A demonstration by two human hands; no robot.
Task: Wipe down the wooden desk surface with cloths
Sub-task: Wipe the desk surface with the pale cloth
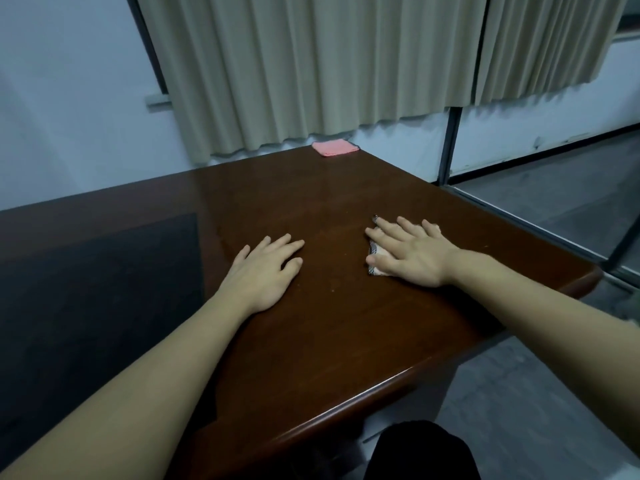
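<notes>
The dark wooden desk fills the lower middle of the view. My right hand lies flat with spread fingers on a small light cloth with a dark checked edge, which is mostly hidden under the palm. My left hand rests flat on the bare wood to the left, fingers apart, holding nothing. A folded pink cloth lies at the desk's far corner, well beyond both hands.
A dark mat or inset panel covers the desk's left part. Beige curtains hang behind the desk. The desk's right edge drops to a grey floor. A black-clothed knee shows at the bottom.
</notes>
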